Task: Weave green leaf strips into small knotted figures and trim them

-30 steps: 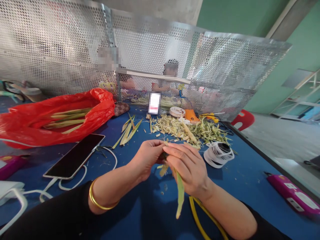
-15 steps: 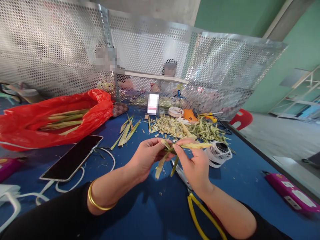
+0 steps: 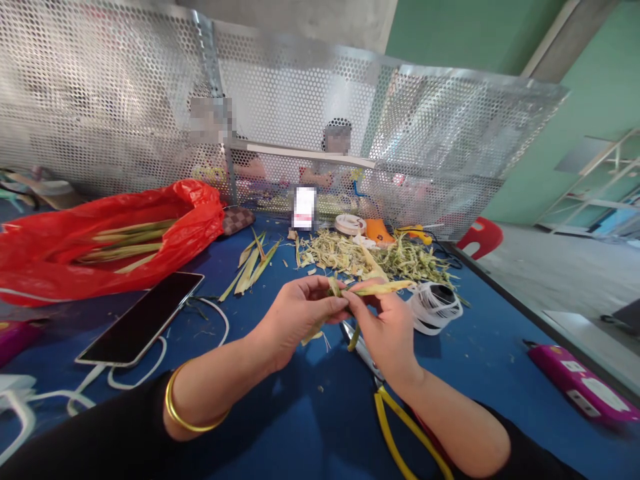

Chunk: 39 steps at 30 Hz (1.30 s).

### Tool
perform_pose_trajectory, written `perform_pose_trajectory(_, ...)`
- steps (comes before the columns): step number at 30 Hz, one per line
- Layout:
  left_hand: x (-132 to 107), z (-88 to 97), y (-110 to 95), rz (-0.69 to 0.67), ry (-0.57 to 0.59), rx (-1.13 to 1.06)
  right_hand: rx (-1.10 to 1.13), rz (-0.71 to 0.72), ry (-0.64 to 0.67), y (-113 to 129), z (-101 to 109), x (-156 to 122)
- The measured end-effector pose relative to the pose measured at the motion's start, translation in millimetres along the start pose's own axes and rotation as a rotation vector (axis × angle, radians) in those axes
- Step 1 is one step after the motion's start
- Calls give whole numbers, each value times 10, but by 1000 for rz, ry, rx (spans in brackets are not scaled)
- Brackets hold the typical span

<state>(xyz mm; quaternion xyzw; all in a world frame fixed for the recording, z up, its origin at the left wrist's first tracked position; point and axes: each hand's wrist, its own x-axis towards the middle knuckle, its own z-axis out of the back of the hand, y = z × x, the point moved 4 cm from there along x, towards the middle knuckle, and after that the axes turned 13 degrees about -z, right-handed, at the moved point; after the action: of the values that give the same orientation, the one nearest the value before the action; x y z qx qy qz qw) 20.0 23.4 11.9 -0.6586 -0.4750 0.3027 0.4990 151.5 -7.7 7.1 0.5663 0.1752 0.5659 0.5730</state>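
Both hands meet above the blue table, pinching yellow-green plant leaf strips (image 3: 383, 289) that cross between the fingers. My left hand (image 3: 305, 313) is closed on them, thumb against the fingertips. My right hand (image 3: 387, 327) grips them from the other side, with the pale end pointing right. Part of the strips is hidden by the fingers. Under my right hand lie scissors with yellow handles (image 3: 387, 427). A spool of white thread (image 3: 434, 307) stands just right of that hand. A heap of leaf scraps (image 3: 345, 252) lies beyond, and several loose leaves (image 3: 253, 265) rest to its left.
An open red plastic bag (image 3: 195, 213) with long leaves sits at left, near a dark-screened phone (image 3: 143, 320) on a white cable. A lit phone (image 3: 303, 208) stands before the perforated metal screen (image 3: 295, 87), with people behind it. A purple box (image 3: 583, 383) lies right.
My left thumb has shifted right over the strips, closer to my right fingers. The strip ends hanging below the hands now show less.
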Motion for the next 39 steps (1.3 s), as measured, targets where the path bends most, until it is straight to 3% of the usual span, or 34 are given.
perform_pose_trajectory(4,17,-1,-21,-40,-35,72,115,-147,-2,-50,-15,23)
perform_pose_trajectory(8,77,98,-64,-104,-112,71,183,-248,152,-62,-69,-21)
perform_pose_trajectory(10,104,170,-73,-119,-178,85,87,-135,190,3,-63,-60)
perform_pose_trajectory(12,126,220,-74,-132,-213,109,-41,76,225,100,-58,-98)
perform_pose_trajectory(16,142,237,-63,-139,-212,87,-269,431,315,204,-98,-133)
perform_pose_trajectory(19,123,213,-45,-98,-189,82,-448,653,230,242,-90,-138)
perform_pose_trajectory(21,104,179,-46,-95,-138,154,-506,724,140,275,-50,-137)
perform_pose_trajectory(25,65,86,-74,-148,-25,291,-389,587,3,307,66,-78)
perform_pose_trajectory(32,68,109,-4,-31,97,332,-400,62,91,53,16,56)
perform_pose_trajectory(36,81,110,6,-28,136,306,-411,-20,114,35,16,77)
perform_pose_trajectory(39,60,75,14,-50,85,268,-350,-86,136,12,1,79)
